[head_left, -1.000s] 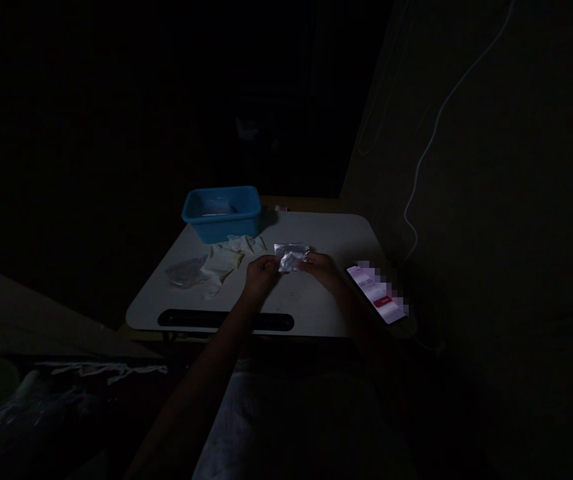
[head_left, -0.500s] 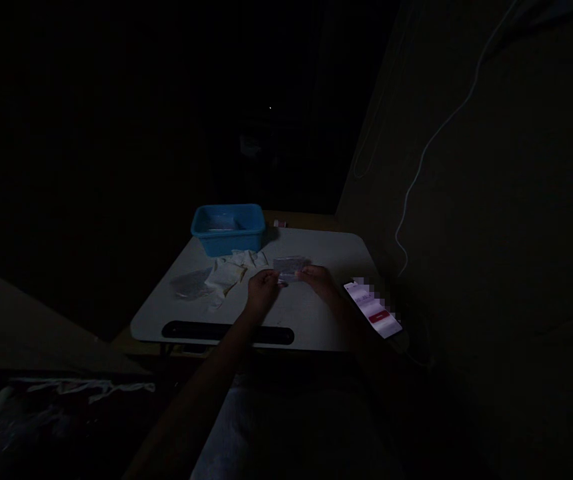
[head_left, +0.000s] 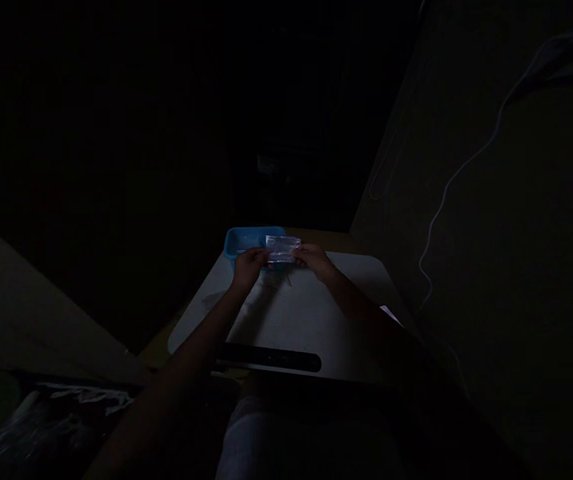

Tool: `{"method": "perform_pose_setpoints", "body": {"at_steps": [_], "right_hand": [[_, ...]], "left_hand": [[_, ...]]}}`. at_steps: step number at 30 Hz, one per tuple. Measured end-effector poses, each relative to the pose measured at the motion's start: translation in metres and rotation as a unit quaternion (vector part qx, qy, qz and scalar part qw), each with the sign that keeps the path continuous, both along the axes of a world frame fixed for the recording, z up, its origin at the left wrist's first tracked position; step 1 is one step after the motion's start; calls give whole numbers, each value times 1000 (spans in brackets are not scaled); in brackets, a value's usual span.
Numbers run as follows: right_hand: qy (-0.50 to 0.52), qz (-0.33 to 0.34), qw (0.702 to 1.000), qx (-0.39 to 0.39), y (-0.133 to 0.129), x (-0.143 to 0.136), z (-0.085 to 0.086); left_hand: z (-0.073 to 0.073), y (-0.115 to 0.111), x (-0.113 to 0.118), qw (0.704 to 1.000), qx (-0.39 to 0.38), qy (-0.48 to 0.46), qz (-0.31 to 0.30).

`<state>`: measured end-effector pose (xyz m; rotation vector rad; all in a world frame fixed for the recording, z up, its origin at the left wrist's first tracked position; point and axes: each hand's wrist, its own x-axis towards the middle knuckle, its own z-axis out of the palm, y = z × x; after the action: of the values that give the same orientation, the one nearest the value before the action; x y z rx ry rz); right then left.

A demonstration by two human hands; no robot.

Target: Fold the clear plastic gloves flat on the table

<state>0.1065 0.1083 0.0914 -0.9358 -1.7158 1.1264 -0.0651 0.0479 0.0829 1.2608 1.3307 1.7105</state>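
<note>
A small clear plastic packet [head_left: 281, 248] is stretched between my two hands, raised over the back of the white table [head_left: 291, 313]. My left hand [head_left: 250, 265] pinches its left edge, and my right hand [head_left: 313, 259] grips its right edge. Just behind my left hand stands a blue basin [head_left: 233, 238], partly covered by the hand and the packet. A faint clear plastic sheet [head_left: 211, 301] lies at the table's left, beside my left forearm.
A phone [head_left: 391, 315] shows at the right edge, mostly behind my right arm. A black slot [head_left: 276, 358] runs along the table's front. A white cable [head_left: 443, 200] hangs down the right wall.
Both hands have lifted the packet up and away, so it now overlaps the basin. The view has shifted, and my arms now hide most of the phone and the white pieces on the table.
</note>
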Motion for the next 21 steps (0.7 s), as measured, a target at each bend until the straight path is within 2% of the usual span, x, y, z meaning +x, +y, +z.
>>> {"method": "perform_pose_setpoints", "body": {"at_steps": [3, 5, 7, 9, 12, 15, 18, 21], "right_hand": [[21, -34, 998, -56, 16, -29, 20], [-10, -55, 995, -86, 27, -48, 29], [-50, -69, 990, -113, 38, -66, 31], [-80, -73, 985, -132, 50, -83, 27], [-127, -73, 976, -158, 66, -105, 13], [-180, -74, 964, -180, 80, -122, 1], [-230, -75, 952, -188, 91, -134, -6], [-278, -71, 940, -186, 96, -139, -8]], "left_hand": [[17, 17, -36, 999, 13, 19, 47], [24, 27, -61, 995, 10, 54, 81], [29, 35, -84, 985, -11, 132, 110], [30, 42, -102, 964, -39, 239, 113], [28, 50, -118, 900, -78, 421, 81], [25, 58, -120, 810, -108, 572, 69], [22, 67, -116, 742, -145, 653, 50], [22, 76, -111, 698, -174, 694, -2]]}}
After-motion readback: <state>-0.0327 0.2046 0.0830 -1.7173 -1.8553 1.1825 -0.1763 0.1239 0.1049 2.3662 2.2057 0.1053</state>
